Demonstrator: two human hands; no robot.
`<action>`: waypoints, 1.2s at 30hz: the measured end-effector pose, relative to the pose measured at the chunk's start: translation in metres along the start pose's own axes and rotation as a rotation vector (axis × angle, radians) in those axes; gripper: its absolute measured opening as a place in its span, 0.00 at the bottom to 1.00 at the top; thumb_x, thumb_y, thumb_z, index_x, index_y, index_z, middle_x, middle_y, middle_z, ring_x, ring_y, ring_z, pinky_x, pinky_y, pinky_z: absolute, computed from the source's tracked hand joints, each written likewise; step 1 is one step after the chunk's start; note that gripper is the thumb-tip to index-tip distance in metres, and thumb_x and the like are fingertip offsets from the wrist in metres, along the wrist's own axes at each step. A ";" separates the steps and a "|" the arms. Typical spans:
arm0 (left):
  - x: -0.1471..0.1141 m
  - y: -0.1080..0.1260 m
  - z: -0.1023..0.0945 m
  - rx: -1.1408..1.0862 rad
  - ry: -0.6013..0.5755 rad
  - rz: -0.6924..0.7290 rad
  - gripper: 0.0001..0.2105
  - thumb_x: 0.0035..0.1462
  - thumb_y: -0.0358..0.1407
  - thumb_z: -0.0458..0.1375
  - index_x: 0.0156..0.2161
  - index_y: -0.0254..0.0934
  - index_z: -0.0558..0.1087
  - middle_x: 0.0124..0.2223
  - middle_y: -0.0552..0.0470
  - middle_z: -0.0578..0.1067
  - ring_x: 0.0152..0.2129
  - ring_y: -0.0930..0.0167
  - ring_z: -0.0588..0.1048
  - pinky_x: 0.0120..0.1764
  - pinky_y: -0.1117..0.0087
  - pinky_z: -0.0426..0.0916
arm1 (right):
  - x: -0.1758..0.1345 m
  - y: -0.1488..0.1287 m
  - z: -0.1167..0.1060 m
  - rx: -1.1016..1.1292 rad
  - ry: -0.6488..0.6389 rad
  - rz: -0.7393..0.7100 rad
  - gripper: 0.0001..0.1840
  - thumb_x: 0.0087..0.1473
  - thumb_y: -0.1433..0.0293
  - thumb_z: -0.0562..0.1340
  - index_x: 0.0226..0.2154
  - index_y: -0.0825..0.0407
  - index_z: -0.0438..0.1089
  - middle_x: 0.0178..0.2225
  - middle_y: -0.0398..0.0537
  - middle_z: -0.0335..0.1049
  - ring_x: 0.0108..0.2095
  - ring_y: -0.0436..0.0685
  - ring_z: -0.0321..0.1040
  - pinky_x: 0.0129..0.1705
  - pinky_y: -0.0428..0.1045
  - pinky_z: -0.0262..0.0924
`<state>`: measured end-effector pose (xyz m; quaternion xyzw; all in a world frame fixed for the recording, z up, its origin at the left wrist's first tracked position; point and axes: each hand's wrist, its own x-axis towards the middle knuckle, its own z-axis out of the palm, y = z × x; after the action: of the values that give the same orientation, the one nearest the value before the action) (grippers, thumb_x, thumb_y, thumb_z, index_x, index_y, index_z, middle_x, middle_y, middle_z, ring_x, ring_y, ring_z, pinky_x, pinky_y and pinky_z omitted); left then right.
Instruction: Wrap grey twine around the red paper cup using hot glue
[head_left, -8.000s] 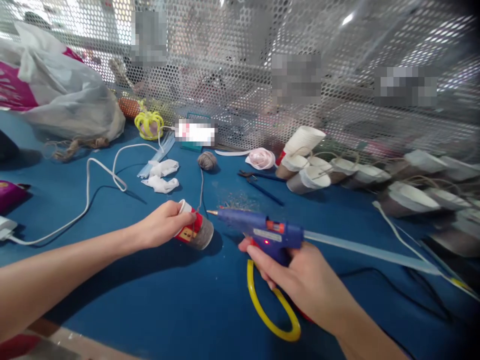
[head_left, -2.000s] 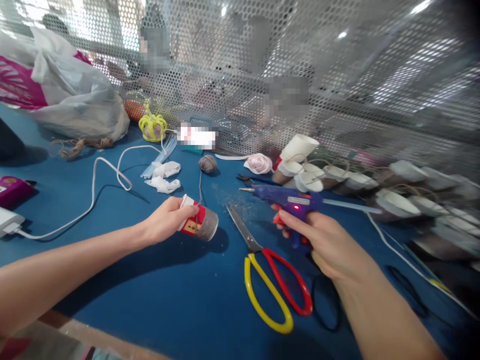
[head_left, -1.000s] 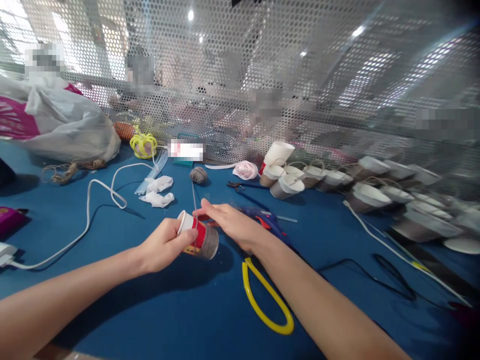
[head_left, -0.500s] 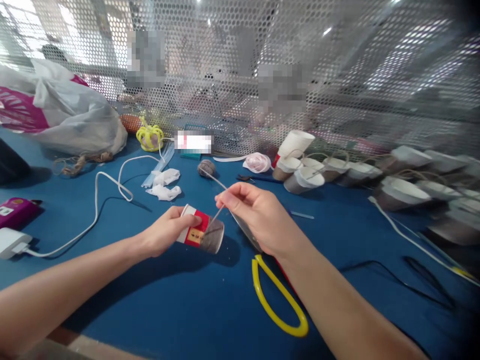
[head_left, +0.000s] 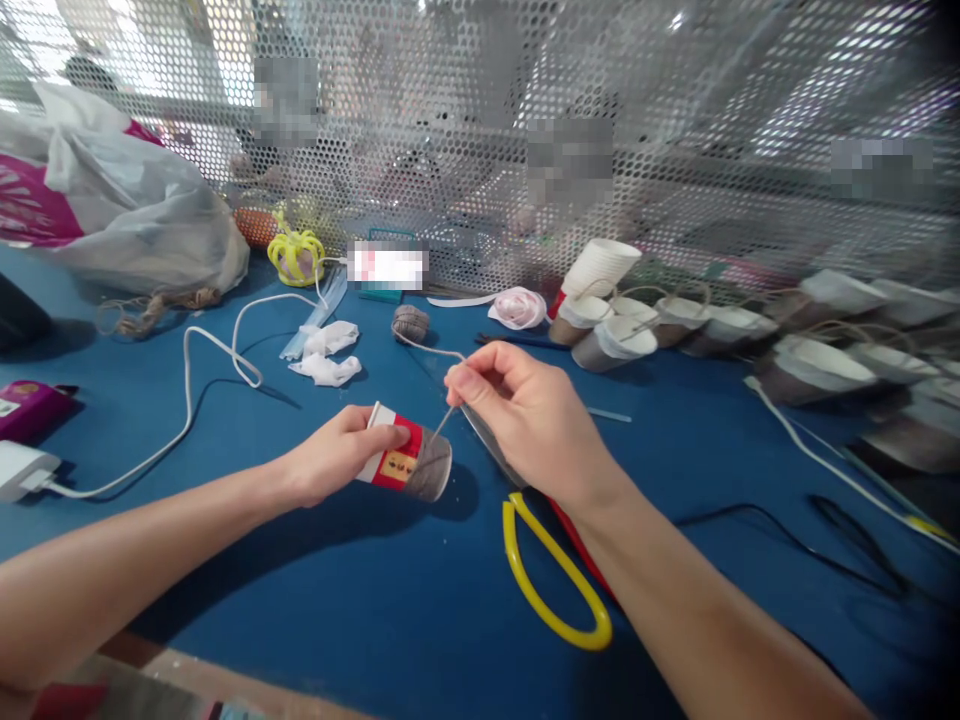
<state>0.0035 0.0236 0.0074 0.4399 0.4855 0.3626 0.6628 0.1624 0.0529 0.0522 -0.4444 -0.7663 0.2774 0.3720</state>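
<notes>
My left hand [head_left: 343, 452] is wrapped round a red and white paper cup [head_left: 388, 467], tilted on its side above the table. Grey-brown yarn [head_left: 430, 467] covers the end of the cup on the right. Between thumb and fingers, my right hand [head_left: 517, 415] pinches a strand of this yarn [head_left: 442, 424], pulled fairly straight from the cup. Beyond my fingers the strand runs slackly back to a small yarn ball [head_left: 410, 324] on the table. Under my right hand lies a pair of scissors with a yellow handle loop [head_left: 559, 590]; hand and forearm partly hide it.
Several yarn-wrapped cups with handles [head_left: 817, 365] line the right side, near a stack of white paper cups [head_left: 602, 268]. White tissue scraps [head_left: 328, 370], a white cable [head_left: 161, 465] and a plastic bag [head_left: 157, 220] lie left. A perforated metal screen [head_left: 450, 130] borders the blue table's back.
My right hand has moved slightly up and right with the strand. Between it and the ball, the yarn has gone from straight to slack. The left hand keeps its hold on the cup.
</notes>
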 end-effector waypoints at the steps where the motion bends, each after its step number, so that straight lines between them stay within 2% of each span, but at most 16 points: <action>1: -0.001 -0.001 0.000 0.026 -0.016 0.016 0.08 0.43 0.36 0.55 0.23 0.31 0.67 0.19 0.57 0.67 0.15 0.79 0.62 0.20 0.78 0.54 | 0.001 0.002 0.001 -0.019 0.005 0.002 0.09 0.50 0.66 0.56 0.22 0.53 0.62 0.21 0.41 0.67 0.22 0.48 0.62 0.26 0.44 0.54; 6: -0.005 -0.004 0.000 0.157 -0.085 0.113 0.09 0.47 0.37 0.53 0.23 0.32 0.66 0.19 0.58 0.64 0.15 0.80 0.58 0.20 0.78 0.53 | 0.003 0.009 0.007 -0.084 -0.006 0.014 0.11 0.50 0.65 0.54 0.21 0.52 0.60 0.21 0.41 0.66 0.23 0.49 0.61 0.28 0.45 0.54; 11: -0.009 -0.006 0.000 0.148 -0.140 0.170 0.09 0.49 0.37 0.51 0.26 0.31 0.67 0.23 0.56 0.66 0.20 0.78 0.61 0.25 0.79 0.57 | 0.005 0.014 0.010 -0.096 -0.038 0.021 0.11 0.51 0.66 0.54 0.20 0.52 0.60 0.21 0.42 0.66 0.23 0.49 0.61 0.29 0.45 0.54; 23: -0.013 -0.009 -0.001 0.215 -0.185 0.242 0.11 0.50 0.38 0.50 0.26 0.30 0.66 0.23 0.54 0.64 0.20 0.77 0.59 0.25 0.77 0.57 | 0.002 0.018 0.018 -0.122 -0.139 0.064 0.10 0.50 0.67 0.53 0.21 0.52 0.60 0.21 0.42 0.67 0.23 0.49 0.60 0.27 0.45 0.52; 32: -0.013 -0.010 -0.003 0.214 -0.166 0.266 0.12 0.50 0.39 0.51 0.26 0.30 0.67 0.22 0.55 0.64 0.19 0.78 0.59 0.24 0.78 0.56 | 0.001 0.018 0.021 -0.139 -0.198 0.100 0.10 0.50 0.68 0.54 0.20 0.52 0.60 0.21 0.42 0.67 0.23 0.49 0.60 0.26 0.45 0.52; 36: -0.012 -0.008 0.000 0.086 -0.141 0.202 0.09 0.47 0.37 0.54 0.25 0.30 0.68 0.23 0.54 0.68 0.21 0.77 0.63 0.26 0.77 0.59 | 0.004 0.021 0.023 -0.187 -0.200 0.120 0.11 0.49 0.67 0.54 0.19 0.52 0.60 0.19 0.41 0.65 0.21 0.48 0.59 0.24 0.45 0.51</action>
<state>0.0011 0.0097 0.0035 0.5389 0.4059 0.3743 0.6361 0.1525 0.0634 0.0243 -0.4923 -0.7940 0.2694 0.2337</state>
